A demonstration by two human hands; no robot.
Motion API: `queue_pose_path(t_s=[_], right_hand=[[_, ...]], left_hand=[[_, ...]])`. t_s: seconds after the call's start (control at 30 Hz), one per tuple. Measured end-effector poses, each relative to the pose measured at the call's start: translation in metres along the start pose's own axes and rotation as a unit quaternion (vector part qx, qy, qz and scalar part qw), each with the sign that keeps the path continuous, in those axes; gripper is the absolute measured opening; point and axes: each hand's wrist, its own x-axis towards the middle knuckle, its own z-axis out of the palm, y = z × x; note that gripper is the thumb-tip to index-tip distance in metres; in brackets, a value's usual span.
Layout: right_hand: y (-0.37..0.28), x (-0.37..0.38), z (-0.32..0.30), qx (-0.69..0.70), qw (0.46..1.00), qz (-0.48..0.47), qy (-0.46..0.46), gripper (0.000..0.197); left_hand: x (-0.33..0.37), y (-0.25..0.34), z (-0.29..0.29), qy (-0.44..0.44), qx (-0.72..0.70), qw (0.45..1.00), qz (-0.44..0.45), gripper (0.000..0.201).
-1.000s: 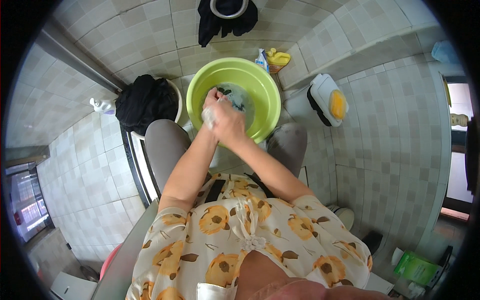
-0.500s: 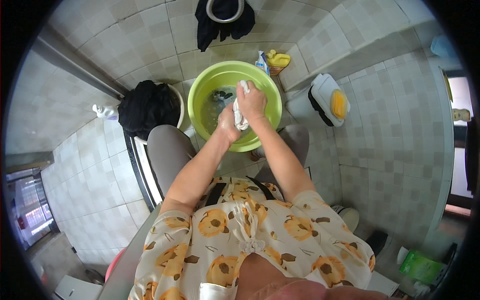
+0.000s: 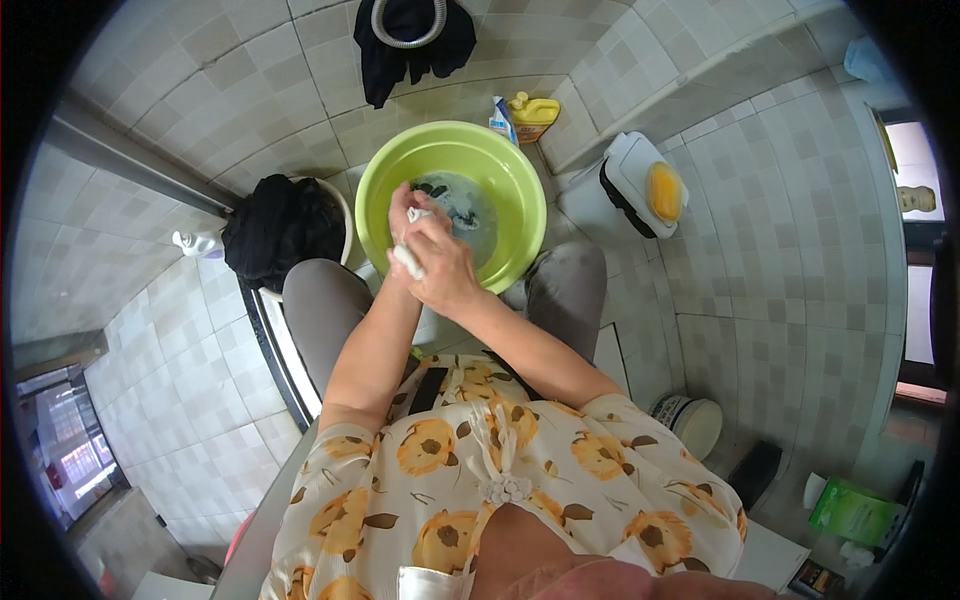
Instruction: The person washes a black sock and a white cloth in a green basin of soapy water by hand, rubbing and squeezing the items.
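While the person's left hand (image 3: 400, 206) and right hand (image 3: 442, 264) meet over the round, lime-green plastic basin (image 3: 512, 180), a bunched white cloth (image 3: 408, 262) sits between them, at about eight o'clock from the basin's centre. The right fingers are curled and clamped on the cloth; the left fingers bend around its far end, but how tightly they close cannot be told, since the other hand covers part of them. Working over the bowl probably lets drips fall back into the cloudy, pale water (image 3: 480, 235), where dark pieces of fabric (image 3: 463, 217) lie. The basin stands between two knees in grey trousers, at eight and four o'clock, likely to keep it within easy reach.

It rests on a pale tiled floor (image 3: 185, 345). A heap of black cloth (image 3: 283, 232) overflows a round white tub (image 3: 347, 228) at nine o'clock, with a white plastic bottle (image 3: 197, 243) beyond. A yellow plastic jug (image 3: 535, 116) and a blue-and-white packet (image 3: 502, 121) stand near one o'clock, perhaps parked there for quick access. Near twelve, black fabric (image 3: 375, 65) hangs against the beige-and-grey checked tile wall (image 3: 255, 85) beside a ribbed grey hose (image 3: 409, 43).
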Motion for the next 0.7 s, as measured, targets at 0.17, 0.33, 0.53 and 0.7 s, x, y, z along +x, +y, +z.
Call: queue_pose_path(t_s=[0.17,0.33,0.53,0.7], right_hand=[[0.074,0.054,-0.018,-0.092,0.930,0.341,-0.105,0.025],[0.023,0.026,-0.007,-0.157,0.980,0.100,-0.063,0.031],[0.090,0.039,-0.018,-0.186,0.941,0.275,-0.066,0.016],[0.090,0.036,-0.040,-0.139,0.984,0.103,0.036,0.022]], left_hand=[[-0.006,-0.045,0.050,0.152,0.120,0.979,-0.061,0.031],[0.000,-0.022,-0.011,0.041,0.051,0.994,0.083,0.025],[-0.002,-0.037,0.035,0.187,0.135,0.971,-0.066,0.025],[0.000,-0.017,0.040,0.138,0.209,0.965,-0.082,0.041]])
